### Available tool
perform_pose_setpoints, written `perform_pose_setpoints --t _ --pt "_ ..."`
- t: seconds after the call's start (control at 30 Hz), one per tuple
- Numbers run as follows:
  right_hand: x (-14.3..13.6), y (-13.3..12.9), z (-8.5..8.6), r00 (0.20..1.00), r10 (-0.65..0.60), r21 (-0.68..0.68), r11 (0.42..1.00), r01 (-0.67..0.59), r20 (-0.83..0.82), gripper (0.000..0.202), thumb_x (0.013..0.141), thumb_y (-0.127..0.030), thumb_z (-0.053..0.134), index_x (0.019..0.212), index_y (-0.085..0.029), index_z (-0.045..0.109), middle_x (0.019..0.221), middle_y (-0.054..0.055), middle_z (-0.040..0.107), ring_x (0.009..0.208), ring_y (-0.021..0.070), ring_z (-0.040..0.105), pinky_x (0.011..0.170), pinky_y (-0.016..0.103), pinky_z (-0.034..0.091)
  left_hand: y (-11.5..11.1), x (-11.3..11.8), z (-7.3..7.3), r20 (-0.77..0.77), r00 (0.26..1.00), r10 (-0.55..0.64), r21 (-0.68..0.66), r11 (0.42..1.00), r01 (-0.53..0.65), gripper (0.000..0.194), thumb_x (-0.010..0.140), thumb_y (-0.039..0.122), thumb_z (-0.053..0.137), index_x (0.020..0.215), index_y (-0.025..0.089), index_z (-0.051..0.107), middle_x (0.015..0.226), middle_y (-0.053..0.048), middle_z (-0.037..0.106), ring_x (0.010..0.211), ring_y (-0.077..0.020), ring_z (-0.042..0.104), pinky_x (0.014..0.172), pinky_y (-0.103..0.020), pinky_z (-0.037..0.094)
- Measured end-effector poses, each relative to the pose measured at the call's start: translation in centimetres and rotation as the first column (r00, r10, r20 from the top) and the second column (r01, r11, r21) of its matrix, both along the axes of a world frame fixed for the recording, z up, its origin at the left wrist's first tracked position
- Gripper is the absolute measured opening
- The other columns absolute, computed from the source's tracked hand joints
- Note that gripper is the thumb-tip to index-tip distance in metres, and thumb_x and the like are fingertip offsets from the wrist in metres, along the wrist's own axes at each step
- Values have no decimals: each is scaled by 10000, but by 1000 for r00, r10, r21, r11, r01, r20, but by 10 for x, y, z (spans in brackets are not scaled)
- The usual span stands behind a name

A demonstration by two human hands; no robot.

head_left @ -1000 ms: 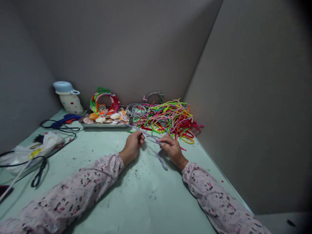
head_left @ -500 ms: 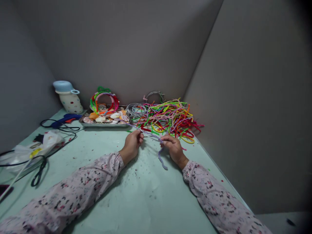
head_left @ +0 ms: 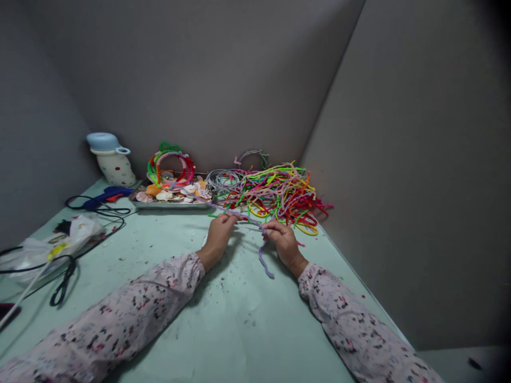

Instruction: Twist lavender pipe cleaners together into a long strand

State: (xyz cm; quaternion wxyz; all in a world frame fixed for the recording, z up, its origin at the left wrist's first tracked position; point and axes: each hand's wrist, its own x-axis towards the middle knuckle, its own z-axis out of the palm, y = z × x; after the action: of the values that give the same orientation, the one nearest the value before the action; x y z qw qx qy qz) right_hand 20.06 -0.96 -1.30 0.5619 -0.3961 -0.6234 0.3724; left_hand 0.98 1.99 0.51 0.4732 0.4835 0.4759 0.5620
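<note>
A lavender pipe cleaner (head_left: pixel 244 215) crosses in front of me. Its long end runs up and left over the tray of shells, and its short end bends down below my right hand (head_left: pixel 282 242). That hand is closed, pinching the pipe cleaner between thumb and fingers. My left hand (head_left: pixel 220 235) is closed too, fingertips together at one end of a thin grey wire (head_left: pixel 250 223), which spans the gap to my right hand. The wire's full shape is hidden by my fingers.
A metal tray (head_left: pixel 175 205) of shells carries several colourful rings (head_left: pixel 188 169). Beside it are coiled grey wire (head_left: pixel 224 181) and a heap of pipe cleaners (head_left: pixel 285 186). A bottle (head_left: pixel 115 167), black cables (head_left: pixel 67 279) and a plastic bag (head_left: pixel 35 252) lie left.
The lavender pipe cleaner's long end has lifted and now passes above my left hand, reaching farther left over the tray. My left fingers have shifted slightly; my right hand has hardly moved.
</note>
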Motion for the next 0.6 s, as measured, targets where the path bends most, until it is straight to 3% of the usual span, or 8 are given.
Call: perform_pose_setpoints --t 0.1,0.2,0.27,0.43,0.6 --pt "-1 0 3 999 -13 3 1000 12 33 148 783 -223 541 837 -193 676 729 -6 595 630 128 566 592 246 465 -5 0 5 -312 943 114 235 971 -40 140 736 247 596 732 198 727 894 -52 665 936 -213 563 853 -311 404" --pt "-2 0 4 997 -22 15 1000 21 74 153 786 -225 539 846 -188 675 737 -4 597 632 130 565 592 248 461 -13 3 11 -454 881 133 327 945 25 144 759 263 601 744 218 736 951 -58 672 1028 -234 536 970 -364 329" --pt "-2 1 4 994 -34 29 999 31 104 152 790 -222 539 851 -186 674 742 -2 600 634 131 564 599 251 457 -19 5 15 -499 863 72 329 937 113 133 764 288 616 736 231 733 841 -48 677 944 -230 549 962 -376 326" --pt "-3 1 5 984 -41 78 997 28 171 128 805 -230 552 847 -190 666 779 13 614 695 148 569 627 256 456 -29 10 17 -524 852 -12 373 896 242 103 760 296 632 732 243 716 821 -39 680 900 -227 543 966 -387 296" --pt "-5 -1 6 978 -41 96 995 22 202 102 801 -216 555 839 -192 646 822 26 631 766 168 579 663 265 460 -30 12 14 -559 828 -42 361 887 289 99 757 271 628 751 244 723 812 -41 683 855 -223 549 940 -391 304"
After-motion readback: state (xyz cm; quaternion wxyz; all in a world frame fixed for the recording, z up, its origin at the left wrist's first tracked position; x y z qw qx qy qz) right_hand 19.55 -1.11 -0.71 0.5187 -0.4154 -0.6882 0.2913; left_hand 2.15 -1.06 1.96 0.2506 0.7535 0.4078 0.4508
